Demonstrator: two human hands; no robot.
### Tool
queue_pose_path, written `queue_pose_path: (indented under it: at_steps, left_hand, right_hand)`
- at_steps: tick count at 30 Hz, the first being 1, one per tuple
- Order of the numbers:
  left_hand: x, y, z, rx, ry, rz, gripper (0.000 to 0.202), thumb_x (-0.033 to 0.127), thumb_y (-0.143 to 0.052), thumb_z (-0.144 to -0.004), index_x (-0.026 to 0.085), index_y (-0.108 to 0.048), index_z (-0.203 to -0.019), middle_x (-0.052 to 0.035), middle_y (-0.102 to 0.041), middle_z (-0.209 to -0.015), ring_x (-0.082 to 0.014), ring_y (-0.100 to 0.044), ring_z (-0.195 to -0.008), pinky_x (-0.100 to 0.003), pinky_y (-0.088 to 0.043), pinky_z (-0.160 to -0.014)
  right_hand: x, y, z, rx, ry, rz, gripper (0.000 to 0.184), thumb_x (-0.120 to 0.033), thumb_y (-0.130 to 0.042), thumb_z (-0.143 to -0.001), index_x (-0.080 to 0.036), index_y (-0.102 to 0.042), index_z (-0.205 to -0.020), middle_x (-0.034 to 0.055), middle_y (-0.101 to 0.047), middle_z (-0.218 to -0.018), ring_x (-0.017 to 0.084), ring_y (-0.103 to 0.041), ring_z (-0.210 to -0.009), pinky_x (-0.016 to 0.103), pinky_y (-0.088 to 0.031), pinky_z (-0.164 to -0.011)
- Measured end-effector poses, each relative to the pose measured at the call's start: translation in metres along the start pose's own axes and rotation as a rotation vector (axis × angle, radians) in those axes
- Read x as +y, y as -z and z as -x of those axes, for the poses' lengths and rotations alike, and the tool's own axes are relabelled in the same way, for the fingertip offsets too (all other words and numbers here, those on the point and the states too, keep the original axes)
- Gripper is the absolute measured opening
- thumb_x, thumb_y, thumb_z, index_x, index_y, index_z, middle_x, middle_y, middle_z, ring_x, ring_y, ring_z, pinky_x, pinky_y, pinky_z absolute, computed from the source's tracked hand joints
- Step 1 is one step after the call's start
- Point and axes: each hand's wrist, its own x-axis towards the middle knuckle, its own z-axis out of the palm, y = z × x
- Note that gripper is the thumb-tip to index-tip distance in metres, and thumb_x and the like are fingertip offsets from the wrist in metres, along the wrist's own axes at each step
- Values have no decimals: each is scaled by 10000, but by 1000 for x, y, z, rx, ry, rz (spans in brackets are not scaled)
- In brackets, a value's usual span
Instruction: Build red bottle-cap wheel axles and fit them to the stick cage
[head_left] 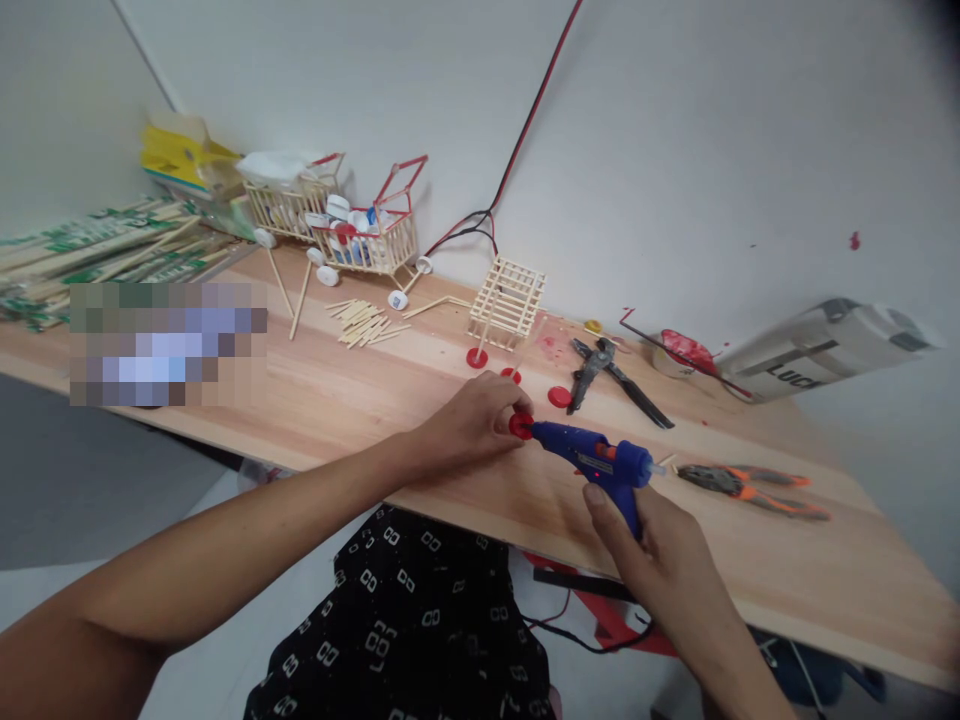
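Note:
Between its fingertips my left hand holds a red bottle cap just above the wooden table. My right hand is wrapped round the grip of a blue hot glue gun, whose nozzle points left and meets the cap. Beyond my left hand stands a small frame of wooden sticks, with sticks running down to red caps at its near side. One more loose red cap lies to the right of the frame.
Two stick-built model carts stand by the wall, holding bottle caps. Short cut sticks lie nearby, bundled chopsticks at left. Black pliers, orange-handled pliers, a red-stained cup and a grey bag are at right.

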Motion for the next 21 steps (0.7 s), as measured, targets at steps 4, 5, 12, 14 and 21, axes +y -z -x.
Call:
queue_pose_path:
  at_steps: [4,5,12,14,21]
  left_hand:
    - [0,0,0,3,-6,-5,128,206,-632,-786,174,-594,-905,-47,-630,-914,-188,-529,-905,-339,-429,-821]
    - [-1,0,0,2,-7,-5,131,206,-631,-786,176,-592,-907,-46,-630,-919,-188,-532,-907,-341,-428,-824]
    - [1,0,-1,14,6,-4,143,194,-642,-768,180,-589,-900,-42,-630,-910,-189,-539,-898,-342,-431,-819]
    - [2,1,-1,17,13,1,140,186,-641,-766,179,-594,-898,-44,-632,-906,-186,-540,-894,-340,-434,-817]
    - [2,2,-1,56,32,16,140,187,-642,-763,169,-613,-899,-50,-638,-911,-183,-547,-881,-346,-438,-812]
  right_hand:
    - [-1,1,0,-5,-8,1,414,-552,-429,-882,-214,-508,-654,-22,-471,-486,144,-446,-447,250,-337,-433]
    - [-1,1,0,-5,-12,1,417,-556,-428,-880,-214,-515,-658,-21,-474,-485,146,-448,-446,251,-338,-431]
    - [-1,1,2,3,-4,-5,419,-558,-432,-879,-211,-526,-663,-16,-492,-488,148,-458,-452,252,-353,-441]
    - [-1,1,2,9,-2,-17,414,-553,-437,-879,-209,-528,-665,-13,-502,-497,148,-461,-459,252,-360,-447]
    - [-1,0,1,10,-21,-77,407,-532,-436,-886,-218,-480,-631,-12,-506,-524,148,-473,-498,245,-380,-465]
